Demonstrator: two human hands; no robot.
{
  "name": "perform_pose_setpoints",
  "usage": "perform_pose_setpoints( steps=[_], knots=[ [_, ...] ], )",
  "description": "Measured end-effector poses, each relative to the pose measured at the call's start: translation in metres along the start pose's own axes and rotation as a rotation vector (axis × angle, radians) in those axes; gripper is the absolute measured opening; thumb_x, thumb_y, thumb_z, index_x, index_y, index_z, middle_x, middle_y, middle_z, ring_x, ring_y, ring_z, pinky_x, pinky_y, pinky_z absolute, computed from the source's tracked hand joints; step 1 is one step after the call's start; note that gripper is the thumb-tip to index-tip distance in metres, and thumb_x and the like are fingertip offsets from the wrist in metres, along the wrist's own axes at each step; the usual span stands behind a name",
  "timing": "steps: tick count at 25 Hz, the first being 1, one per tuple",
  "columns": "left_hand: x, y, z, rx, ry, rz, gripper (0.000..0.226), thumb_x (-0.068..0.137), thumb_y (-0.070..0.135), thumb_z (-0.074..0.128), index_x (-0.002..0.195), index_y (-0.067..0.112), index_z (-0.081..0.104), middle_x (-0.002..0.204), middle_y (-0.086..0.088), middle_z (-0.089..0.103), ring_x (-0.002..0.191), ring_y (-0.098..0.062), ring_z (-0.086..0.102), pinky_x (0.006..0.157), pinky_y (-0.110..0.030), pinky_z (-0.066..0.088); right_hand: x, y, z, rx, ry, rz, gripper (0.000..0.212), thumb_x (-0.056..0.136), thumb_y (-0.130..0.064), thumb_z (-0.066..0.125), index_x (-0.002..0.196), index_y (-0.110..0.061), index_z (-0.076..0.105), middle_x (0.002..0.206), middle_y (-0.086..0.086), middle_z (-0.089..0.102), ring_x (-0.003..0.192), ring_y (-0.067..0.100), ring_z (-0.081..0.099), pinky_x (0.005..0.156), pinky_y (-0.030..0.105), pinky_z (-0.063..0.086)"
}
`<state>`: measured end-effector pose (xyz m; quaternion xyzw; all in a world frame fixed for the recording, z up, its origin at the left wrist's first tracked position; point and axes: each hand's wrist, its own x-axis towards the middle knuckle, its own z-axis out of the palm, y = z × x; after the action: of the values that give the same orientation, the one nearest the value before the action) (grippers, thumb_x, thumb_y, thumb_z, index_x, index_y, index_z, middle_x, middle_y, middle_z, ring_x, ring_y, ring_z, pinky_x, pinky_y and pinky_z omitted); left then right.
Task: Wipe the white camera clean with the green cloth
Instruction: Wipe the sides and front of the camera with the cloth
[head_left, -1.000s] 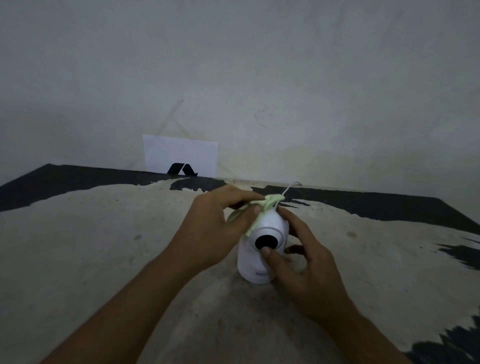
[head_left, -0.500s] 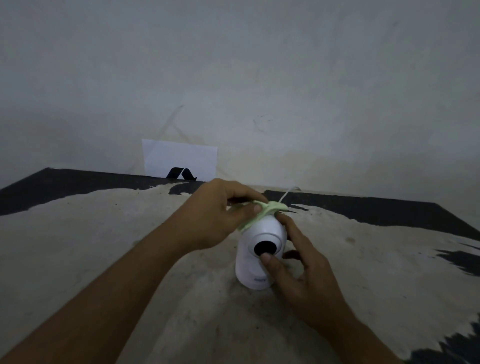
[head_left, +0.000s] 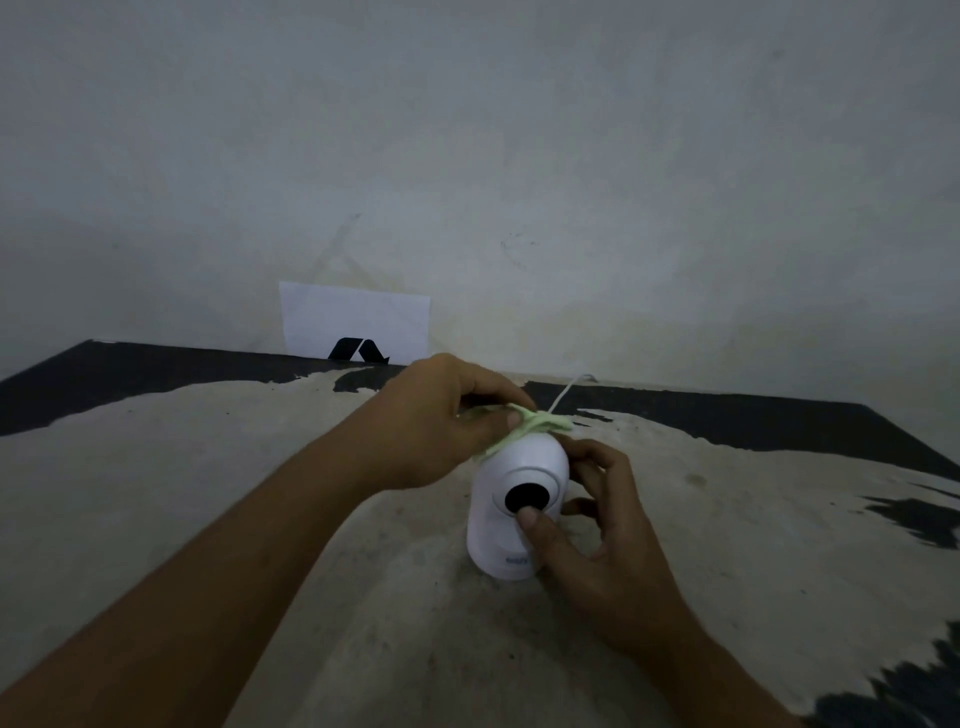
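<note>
A worn tabletop (head_left: 208, 467) fills the lower half of the view, its pale, scuffed middle ringed by patches of black at the far edge and at the 3 and 5 o'clock corners. Behind it rises a bare grey-white wall (head_left: 571, 156). A white sheet (head_left: 356, 322) with a black angular mark leans against the wall at about 11 o'clock from the hands.

The white camera (head_left: 511, 499) stands upright on the pale surface just right of centre, its round black lens facing the viewer. A thin white cable (head_left: 563, 396) runs from behind its top toward 1 o'clock.

The left hand (head_left: 436, 421) reaches in from 7 o'clock, forearm long across the table, fingers curled shut on the green cloth (head_left: 524, 428) — bunched and pressed onto the camera's crown at its 12 o'clock. The right hand (head_left: 602, 540) comes in from 5 o'clock and clasps the camera body: thumb tip touching just under the lens, the other fingers wrapped round the right side and back.

Against half a second ago, the left hand and cloth sit slightly further over the top of the dome; the right hand's hold and the camera's stance look unchanged.
</note>
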<state>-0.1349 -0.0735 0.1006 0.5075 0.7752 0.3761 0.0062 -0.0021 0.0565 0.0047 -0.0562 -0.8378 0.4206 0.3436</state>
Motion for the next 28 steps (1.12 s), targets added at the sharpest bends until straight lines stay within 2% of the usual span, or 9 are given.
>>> perform_pose_setpoints(
  steps=[3, 5, 6, 9, 13, 17, 21, 25, 28],
  knots=[
    [0.0, -0.015, 0.01, 0.125, 0.039, -0.073, 0.019, 0.088, 0.029, 0.058, 0.102, 0.031, 0.07, 0.108, 0.008, 0.07, 0.093, -0.008, 0.06, 0.09, -0.032, 0.047, 0.0, -0.001, -0.001, 0.007, 0.002, 0.0, 0.057, 0.074, -0.053, 0.062, 0.123, -0.04, 0.036, 0.124, -0.034, 0.044, 0.11, -0.007, 0.051, 0.084, 0.023, 0.049],
    [-0.007, -0.023, 0.014, 0.14, 0.065, -0.116, 0.017, 0.088, 0.034, 0.056, 0.099, 0.034, 0.068, 0.103, 0.011, 0.069, 0.09, -0.01, 0.06, 0.09, -0.043, 0.048, -0.001, -0.002, -0.002, 0.011, 0.003, 0.002, 0.057, 0.074, -0.053, 0.062, 0.123, -0.04, 0.036, 0.124, -0.035, 0.045, 0.11, -0.008, 0.051, 0.084, 0.022, 0.048],
    [-0.011, -0.023, 0.015, 0.114, 0.087, -0.109, 0.017, 0.088, 0.035, 0.055, 0.1, 0.034, 0.067, 0.102, 0.013, 0.068, 0.088, -0.008, 0.06, 0.086, -0.04, 0.049, -0.001, -0.002, -0.002, 0.014, 0.005, 0.002, 0.057, 0.074, -0.053, 0.063, 0.123, -0.04, 0.036, 0.124, -0.035, 0.045, 0.111, -0.008, 0.051, 0.084, 0.023, 0.049],
    [-0.024, -0.024, 0.017, 0.035, 0.153, -0.081, 0.016, 0.088, 0.032, 0.056, 0.101, 0.032, 0.066, 0.097, 0.016, 0.066, 0.084, -0.002, 0.059, 0.073, -0.019, 0.047, -0.001, -0.001, -0.002, 0.026, -0.002, -0.001, 0.057, 0.076, -0.051, 0.065, 0.124, -0.038, 0.037, 0.124, -0.032, 0.048, 0.113, -0.005, 0.052, 0.085, 0.031, 0.051],
    [-0.047, -0.036, 0.033, 0.039, 0.121, -0.19, 0.012, 0.087, 0.033, 0.056, 0.093, 0.033, 0.066, 0.087, 0.016, 0.066, 0.079, -0.004, 0.061, 0.073, -0.029, 0.051, -0.002, -0.003, -0.002, 0.04, 0.002, 0.007, 0.056, 0.076, -0.05, 0.065, 0.124, -0.04, 0.037, 0.125, -0.03, 0.05, 0.114, -0.004, 0.052, 0.086, 0.033, 0.052],
    [-0.061, -0.029, 0.042, -0.049, 0.318, -0.126, 0.008, 0.086, 0.028, 0.059, 0.09, 0.028, 0.065, 0.083, 0.016, 0.065, 0.081, -0.001, 0.06, 0.064, -0.012, 0.046, -0.002, -0.001, -0.002, 0.042, 0.003, 0.001, 0.057, 0.077, -0.048, 0.066, 0.125, -0.036, 0.038, 0.126, -0.027, 0.051, 0.115, -0.002, 0.052, 0.086, 0.036, 0.053],
    [-0.07, -0.031, 0.052, -0.082, 0.202, -0.234, 0.009, 0.081, 0.025, 0.065, 0.074, 0.03, 0.064, 0.075, 0.01, 0.069, 0.07, -0.004, 0.065, 0.069, -0.031, 0.056, -0.002, -0.001, -0.002, 0.053, 0.003, -0.006, 0.056, 0.077, -0.046, 0.067, 0.124, -0.037, 0.038, 0.126, -0.026, 0.052, 0.115, 0.0, 0.054, 0.085, 0.036, 0.053],
    [-0.071, -0.028, 0.049, -0.202, 0.329, -0.175, 0.002, 0.08, 0.019, 0.069, 0.08, 0.019, 0.071, 0.077, 0.009, 0.072, 0.072, -0.002, 0.067, 0.068, -0.016, 0.054, -0.003, -0.002, -0.002, 0.048, 0.006, -0.004, 0.055, 0.077, -0.041, 0.069, 0.122, -0.04, 0.037, 0.125, -0.025, 0.052, 0.115, -0.001, 0.053, 0.086, 0.032, 0.052],
    [-0.074, -0.028, 0.052, -0.227, 0.286, -0.199, 0.007, 0.078, 0.018, 0.07, 0.074, 0.025, 0.069, 0.075, 0.01, 0.071, 0.069, -0.003, 0.067, 0.064, -0.017, 0.052, -0.003, -0.001, -0.001, 0.05, 0.006, -0.002, 0.055, 0.077, -0.04, 0.068, 0.123, -0.038, 0.038, 0.125, -0.027, 0.051, 0.115, -0.001, 0.053, 0.085, 0.031, 0.052]
  ],
)
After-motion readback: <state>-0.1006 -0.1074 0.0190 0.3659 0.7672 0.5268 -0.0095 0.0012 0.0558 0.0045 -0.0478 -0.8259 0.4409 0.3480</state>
